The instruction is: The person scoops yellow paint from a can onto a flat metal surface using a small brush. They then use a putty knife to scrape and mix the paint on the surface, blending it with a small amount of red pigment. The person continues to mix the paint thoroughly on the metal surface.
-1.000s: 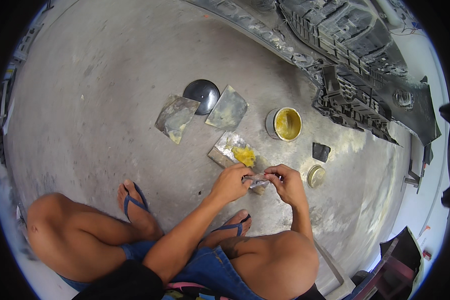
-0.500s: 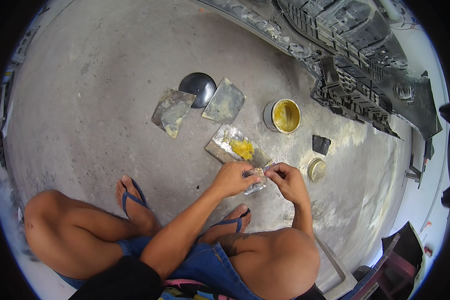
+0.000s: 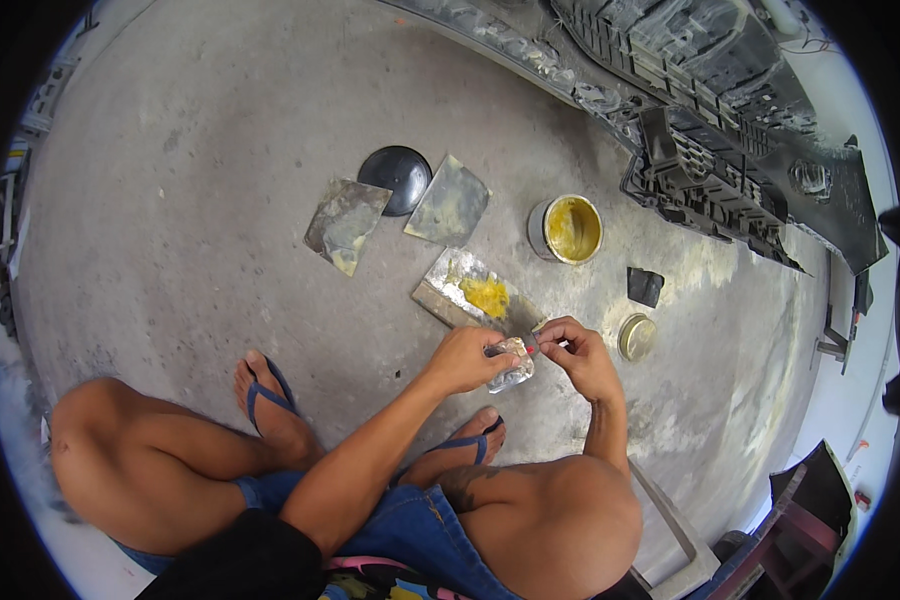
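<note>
My left hand (image 3: 462, 358) is closed around a crumpled, silvery squeeze tube (image 3: 511, 374), held low over the floor between my feet and a mixing plate. Red paste or a red tip shows at the tube's mouth. Just to the right, my right hand (image 3: 584, 362) pinches thumb and fingertips together, a little apart from the tube; whatever sits in the pinch is too small to make out. Beyond both hands lies the flat metal mixing plate (image 3: 440, 302), with a mound of yellow putty (image 3: 486, 296) on it.
An open tin (image 3: 538, 232) smeared with yellow putty stands beyond my right hand. Nearby lie a round lid (image 3: 637, 338) and a black scrap (image 3: 644, 287). Two stained sheets (image 3: 348, 222) (image 3: 448, 202) rest by a black disc (image 3: 397, 178). A large black car bumper (image 3: 710, 170) fills the far right.
My right hand has drawn slightly away from the tube, opening a small gap. Red now shows at the tube's mouth. My left hand has barely moved.
</note>
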`<act>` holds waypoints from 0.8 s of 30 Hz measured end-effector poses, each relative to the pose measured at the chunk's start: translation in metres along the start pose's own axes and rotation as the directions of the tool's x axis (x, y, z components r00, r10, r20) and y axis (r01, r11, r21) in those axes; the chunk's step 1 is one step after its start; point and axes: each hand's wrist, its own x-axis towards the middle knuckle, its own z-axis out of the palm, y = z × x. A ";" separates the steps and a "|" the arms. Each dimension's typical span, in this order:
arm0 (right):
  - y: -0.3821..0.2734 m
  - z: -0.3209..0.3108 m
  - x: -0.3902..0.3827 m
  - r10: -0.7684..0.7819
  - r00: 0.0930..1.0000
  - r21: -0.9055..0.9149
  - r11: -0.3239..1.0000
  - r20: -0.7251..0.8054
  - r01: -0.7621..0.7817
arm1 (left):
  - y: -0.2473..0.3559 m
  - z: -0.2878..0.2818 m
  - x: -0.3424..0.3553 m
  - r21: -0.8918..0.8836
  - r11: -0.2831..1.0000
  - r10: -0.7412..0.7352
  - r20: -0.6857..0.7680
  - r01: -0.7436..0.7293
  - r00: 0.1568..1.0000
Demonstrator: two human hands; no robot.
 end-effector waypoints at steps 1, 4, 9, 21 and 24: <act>0.001 -0.002 0.000 0.027 0.999 0.054 0.998 0.024 -0.028 | 0.000 0.000 0.000 -0.018 1.000 0.010 -0.011 -0.010 1.000; 0.001 -0.005 0.003 0.098 0.995 0.042 0.994 0.026 -0.099 | 0.000 0.000 0.000 -0.022 0.999 0.042 -0.046 -0.043 0.998; -0.004 0.000 0.009 0.090 0.991 -0.172 0.983 0.100 -0.072 | 0.002 -0.001 0.002 0.119 0.990 0.087 -0.043 -0.082 0.995; 0.040 -0.016 0.039 0.003 0.930 -0.438 0.882 -0.367 -0.176 | -0.011 -0.003 0.003 0.043 0.999 -0.027 -0.032 0.028 0.999; 0.071 -0.003 0.065 -0.247 0.820 -0.603 0.785 -0.516 -0.143 | -0.017 -0.003 0.004 0.089 0.990 -0.101 -0.068 0.107 0.993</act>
